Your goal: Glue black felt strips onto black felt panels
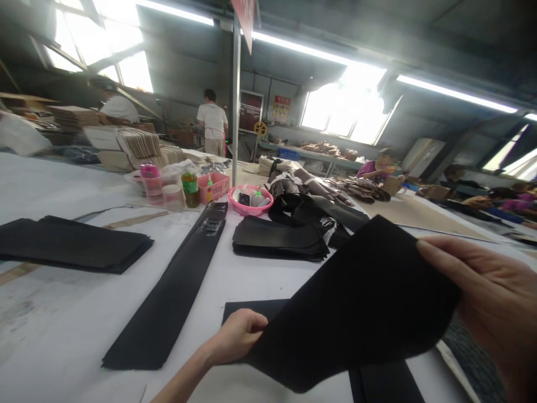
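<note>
A flat black sheet (356, 302), perhaps leather or fabric, is held up at a tilt over the white table (260, 280). My left hand (237, 336) pinches its lower left end, fingers closed. At the upper right edge, my right hand (490, 296) grips the sheet between thumb and fingers; some of those fingers are hidden behind it. Beneath my left hand lies another black piece (251, 309), partly covered. A further black strip (386, 383) shows below the held sheet at the bottom edge.
Black stacks lie around: long strips (172, 296), a pile at left (71, 243) and rounded pieces (279, 238). Behind them stand a pink basin (251, 210), a pink basket (215, 187), a green-labelled bottle (190, 189) and a metal pole (236, 101). Several people work farther back.
</note>
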The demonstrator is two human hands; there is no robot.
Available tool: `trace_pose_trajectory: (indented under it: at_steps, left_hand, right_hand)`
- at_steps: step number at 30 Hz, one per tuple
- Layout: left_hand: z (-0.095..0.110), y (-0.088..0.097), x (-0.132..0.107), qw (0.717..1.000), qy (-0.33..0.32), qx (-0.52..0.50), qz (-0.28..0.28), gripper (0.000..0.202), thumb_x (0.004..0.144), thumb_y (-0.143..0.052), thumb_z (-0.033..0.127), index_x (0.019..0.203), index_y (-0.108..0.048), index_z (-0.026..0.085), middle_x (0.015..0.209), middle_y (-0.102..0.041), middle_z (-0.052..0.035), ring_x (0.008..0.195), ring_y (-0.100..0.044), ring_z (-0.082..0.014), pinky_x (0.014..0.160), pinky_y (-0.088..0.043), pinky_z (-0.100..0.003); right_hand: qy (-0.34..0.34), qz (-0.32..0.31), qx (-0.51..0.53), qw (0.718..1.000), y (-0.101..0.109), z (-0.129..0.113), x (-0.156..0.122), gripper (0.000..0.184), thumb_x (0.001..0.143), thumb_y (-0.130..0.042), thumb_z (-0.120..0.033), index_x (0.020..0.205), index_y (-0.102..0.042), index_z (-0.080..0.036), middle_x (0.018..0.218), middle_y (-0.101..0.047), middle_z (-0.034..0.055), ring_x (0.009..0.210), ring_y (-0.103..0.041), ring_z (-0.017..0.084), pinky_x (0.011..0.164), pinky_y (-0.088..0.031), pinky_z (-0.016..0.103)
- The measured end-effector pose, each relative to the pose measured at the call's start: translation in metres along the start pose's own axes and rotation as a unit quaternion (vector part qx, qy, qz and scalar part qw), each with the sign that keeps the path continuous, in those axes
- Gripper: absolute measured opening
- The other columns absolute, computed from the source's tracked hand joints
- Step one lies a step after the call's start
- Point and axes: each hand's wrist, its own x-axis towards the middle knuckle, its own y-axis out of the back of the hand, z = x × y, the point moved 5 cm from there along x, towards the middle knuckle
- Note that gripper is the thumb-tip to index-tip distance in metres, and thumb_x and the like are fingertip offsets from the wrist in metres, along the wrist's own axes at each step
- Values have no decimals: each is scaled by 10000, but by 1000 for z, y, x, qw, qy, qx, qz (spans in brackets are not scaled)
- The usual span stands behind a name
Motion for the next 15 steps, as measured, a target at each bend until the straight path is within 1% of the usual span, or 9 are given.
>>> trace_pose_trajectory:
  at_steps: [2,4,6,7,9,10,11,13,15]
  left_hand:
    - [3,10,-11,1000,-18,-6,-7,479,764,-585,617,672,-632,150,676,-571,-10,737,-533,-182,684,-426,-259]
    - [3,15,-23,999,-19,-46,-12,544,815,-475,665,763,-648,152,722,-580,-21,753,-526,-178,702,-430,-265]
    - [-1,10,-33,995,-26,-98,-22,605,827,-403,703,906,-652,157,818,-608,-38,810,-537,-192,737,-437,-279]
    - [-4,5,-35,992,-30,-120,-36,597,812,-441,700,974,-643,162,881,-619,-45,858,-544,-207,764,-439,-286]
    - [-15,-11,-33,987,-23,-145,-64,542,721,-651,613,1031,-630,169,954,-632,-41,903,-558,-228,775,-442,-290]
    - [-22,-18,-30,987,-7,-144,-67,502,674,-732,529,1009,-639,166,944,-640,-31,882,-571,-228,753,-445,-284]
    - [-29,-23,-25,989,13,-136,-62,436,653,-767,440,966,-651,158,913,-649,-18,846,-584,-221,724,-444,-275]
    - [-38,-26,-14,992,41,-113,-38,274,670,-743,319,863,-668,140,836,-660,1,776,-600,-203,675,-439,-258]
    - [-38,-17,-6,994,50,-100,-16,185,693,-701,263,817,-668,130,805,-671,4,762,-614,-202,663,-444,-254]
  right_hand:
    - [-30,13,24,999,4,10,6,306,686,-756,-458,933,-714,-282,950,-706,68,779,-682,234,643,-577,257]
    - [-71,14,59,996,2,26,12,243,685,-762,-428,874,-723,-280,905,-713,66,784,-689,241,673,-584,266]
    - [-111,0,103,989,-6,43,16,187,712,-746,-397,851,-729,-273,869,-717,66,784,-695,244,704,-583,270]
    - [-124,-10,120,985,-11,51,18,168,732,-734,-384,854,-732,-269,865,-719,66,782,-697,241,710,-581,263]
    - [-143,-32,146,978,-22,62,18,157,763,-710,-370,873,-733,-260,876,-720,63,783,-699,230,714,-574,244]
    - [-152,-46,154,975,-27,66,18,159,772,-704,-370,881,-731,-258,884,-720,60,788,-698,228,717,-572,241]
    - [-157,-56,160,973,-30,69,18,163,777,-699,-372,889,-729,-257,892,-720,56,793,-696,228,719,-570,243]
    - [-162,-64,160,972,-33,73,21,170,782,-693,-379,902,-723,-262,905,-718,47,807,-691,231,729,-567,256]
    - [-158,-55,151,974,-30,77,27,156,786,-693,-372,900,-720,-268,907,-716,32,816,-685,214,737,-555,242]
